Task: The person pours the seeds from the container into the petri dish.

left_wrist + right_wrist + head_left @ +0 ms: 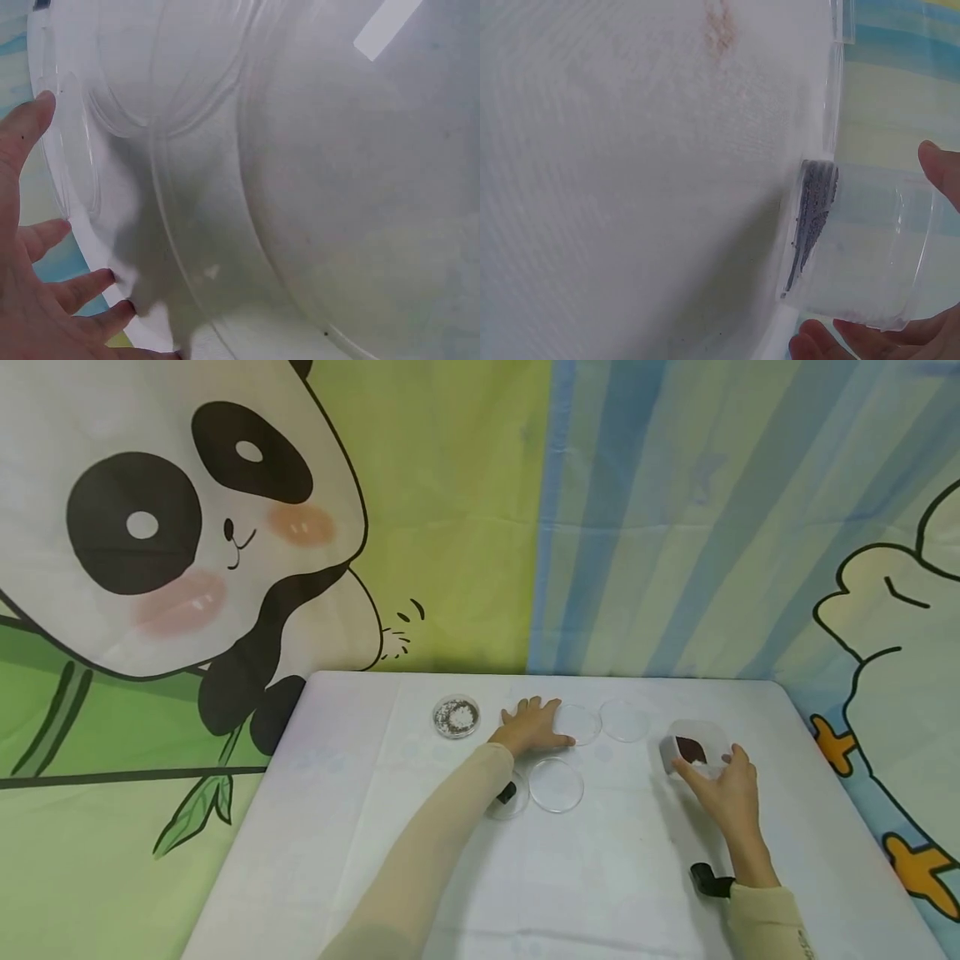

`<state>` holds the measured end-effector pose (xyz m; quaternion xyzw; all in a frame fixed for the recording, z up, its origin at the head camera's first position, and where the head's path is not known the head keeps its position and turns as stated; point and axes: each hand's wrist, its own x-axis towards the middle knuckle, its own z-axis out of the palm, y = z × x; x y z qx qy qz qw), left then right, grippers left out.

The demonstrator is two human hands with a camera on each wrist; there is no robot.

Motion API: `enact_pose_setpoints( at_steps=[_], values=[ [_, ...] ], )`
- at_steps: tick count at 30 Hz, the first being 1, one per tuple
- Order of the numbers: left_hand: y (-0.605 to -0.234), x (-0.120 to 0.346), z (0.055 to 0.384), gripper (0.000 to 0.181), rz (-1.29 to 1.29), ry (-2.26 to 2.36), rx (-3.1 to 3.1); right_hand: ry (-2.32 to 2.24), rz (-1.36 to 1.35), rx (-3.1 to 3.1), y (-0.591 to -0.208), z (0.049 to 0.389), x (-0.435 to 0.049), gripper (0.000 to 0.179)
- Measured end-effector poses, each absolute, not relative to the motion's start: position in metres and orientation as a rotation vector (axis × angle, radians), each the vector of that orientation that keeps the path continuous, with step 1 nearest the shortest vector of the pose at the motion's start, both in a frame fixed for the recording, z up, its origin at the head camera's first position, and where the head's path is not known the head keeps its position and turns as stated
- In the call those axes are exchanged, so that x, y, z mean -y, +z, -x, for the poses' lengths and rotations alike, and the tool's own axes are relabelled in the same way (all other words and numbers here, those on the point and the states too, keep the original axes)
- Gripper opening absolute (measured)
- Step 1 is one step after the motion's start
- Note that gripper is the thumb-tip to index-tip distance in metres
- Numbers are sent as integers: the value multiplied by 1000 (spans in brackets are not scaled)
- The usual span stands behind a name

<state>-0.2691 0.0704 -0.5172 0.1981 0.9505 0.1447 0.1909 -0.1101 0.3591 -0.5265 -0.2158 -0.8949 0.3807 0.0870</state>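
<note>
My left hand (532,727), fingers spread and fairly straight, reaches down at the left side of a clear round dish (578,725) in the head view. The left wrist view shows those spread fingers (86,289) over the white table, with curved clear rims close by. On the right, my right hand (726,791) holds a clear plastic tub (870,244) between thumb and fingers. Dark fine grains (817,206) are gathered against one end of the tub, which looks tipped on its side in the right wrist view.
A round dish (456,717) with dark grains spread in it stands left of my left hand. Other clear dishes lie at the back (625,721) and nearer to me (557,785); one more dish (517,808) is partly behind my left wrist. The white table (600,877) meets a printed curtain (465,527).
</note>
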Motion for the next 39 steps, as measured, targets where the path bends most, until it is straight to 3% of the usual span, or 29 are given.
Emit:
enact_pose_setpoints(
  at_steps=[14, 24, 39],
  values=[
    [-527, -74, 268, 83, -545, 387, -2696, 1139, 693, 2575, -529, 117, -353, 108],
    [-530, -70, 267, 82, -530, 428, -2686, 1254, 574, 2520, -525, 128, -347, 107],
    [-530, -69, 267, 83, -527, 424, -2678, 1057, 117, 2570, -517, 155, -329, 100]
  ],
)
